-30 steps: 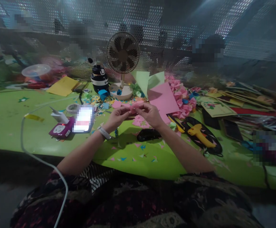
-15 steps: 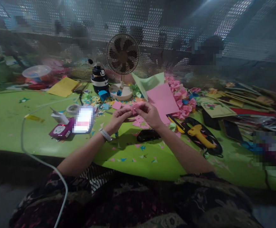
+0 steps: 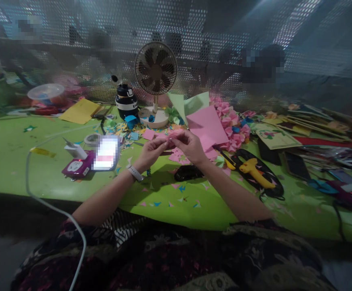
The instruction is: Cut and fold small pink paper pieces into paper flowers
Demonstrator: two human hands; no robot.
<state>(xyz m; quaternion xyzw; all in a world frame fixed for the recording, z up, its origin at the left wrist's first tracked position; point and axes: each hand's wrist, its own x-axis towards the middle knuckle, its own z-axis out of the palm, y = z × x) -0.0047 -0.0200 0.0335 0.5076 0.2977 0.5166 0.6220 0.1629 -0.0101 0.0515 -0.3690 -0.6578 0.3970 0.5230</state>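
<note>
Grip of both hands [image 3: 150, 152] [image 3: 193, 147] on pink paper [image 3: 173, 135]; bottle [image 3: 126, 103] lettering unclear

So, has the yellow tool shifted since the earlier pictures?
No. The yellow tool lies across the same part of the black oval pad, with no visible shift either way.

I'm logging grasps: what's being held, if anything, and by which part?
A small pink paper piece, held in the left grip and right grip; which edge or fold is too small to tell.
</note>
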